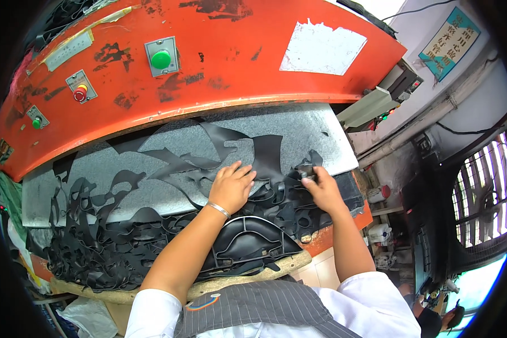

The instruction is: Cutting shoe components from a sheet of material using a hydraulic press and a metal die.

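Observation:
My left hand lies with its fingers stretched out over the thin black sheet scraps, at the front part of the grey cutting bed. To its right, my right hand has thumb and fingers closed round a small dark object with a greyish shine; its kind is not clear. Black sheet offcuts with cut-out holes spread over the bed between and beyond my hands. Close to my body, below my left hand, a curved metal cutting die rests on black material among the scraps.
An orange-red press beam spans the far side, with a green button and a red knob. Tangled black scraps heap at the front left. A control box juts out at the far right.

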Tool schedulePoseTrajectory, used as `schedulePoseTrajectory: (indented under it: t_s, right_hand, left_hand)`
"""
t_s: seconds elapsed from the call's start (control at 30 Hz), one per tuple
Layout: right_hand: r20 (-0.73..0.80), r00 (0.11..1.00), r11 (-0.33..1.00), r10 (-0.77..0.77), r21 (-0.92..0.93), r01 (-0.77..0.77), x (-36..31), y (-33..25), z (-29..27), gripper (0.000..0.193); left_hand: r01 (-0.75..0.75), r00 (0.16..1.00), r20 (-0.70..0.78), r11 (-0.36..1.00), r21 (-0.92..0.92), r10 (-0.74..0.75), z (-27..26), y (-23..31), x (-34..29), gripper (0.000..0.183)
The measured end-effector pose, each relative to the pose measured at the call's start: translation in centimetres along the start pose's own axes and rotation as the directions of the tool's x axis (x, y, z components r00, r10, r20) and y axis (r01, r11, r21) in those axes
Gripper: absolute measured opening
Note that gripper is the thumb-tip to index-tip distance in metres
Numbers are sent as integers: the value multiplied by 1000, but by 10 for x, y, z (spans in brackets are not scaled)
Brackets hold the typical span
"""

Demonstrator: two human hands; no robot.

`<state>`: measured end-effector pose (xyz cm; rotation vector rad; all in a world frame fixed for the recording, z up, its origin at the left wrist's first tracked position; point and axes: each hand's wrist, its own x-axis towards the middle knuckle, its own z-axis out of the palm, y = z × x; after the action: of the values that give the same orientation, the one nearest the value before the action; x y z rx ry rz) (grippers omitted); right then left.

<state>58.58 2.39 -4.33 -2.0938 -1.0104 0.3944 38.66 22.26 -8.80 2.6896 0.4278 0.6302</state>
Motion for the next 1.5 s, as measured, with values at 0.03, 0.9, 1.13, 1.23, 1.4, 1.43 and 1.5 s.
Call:
schedulePoseTrajectory:
  t_s: [0.03,0.9,1.13,1.23,1.4,1.43,1.5]
  right_hand:
    - [-24,989,965,145,223,-136,1,7,-5,29]
    - [175,886,900,-429,-3,437,82,-14,68,57]
    - [218,879,899,-423,-18,437,81,-29,71,62]
    - [-50,860,841,-508,-245,483,62,-54,65,70]
    - [-175,915,930,-364,-16,367,0,-102,73,57]
    - [-158,888,898,-431,20,439,-4,-128,91,57]
    - [-145,848,837,-510,146,528,-1,-188,120,50]
  left_hand:
    - [-41,993,-109,999,14,43,5,0,-2,22]
    - [122,992,-5,974,-193,-126,-11,-16,10,21]
    - [126,992,20,962,-243,-124,-20,-28,1,28]
    - [149,969,-130,917,-371,-210,-51,-50,-33,30]
    - [342,546,-622,827,-445,-561,-176,-127,-121,19]
    - [415,408,-650,765,-493,-641,-207,-153,-140,17]
    - [475,167,-809,765,-435,-564,-269,-211,-182,31]
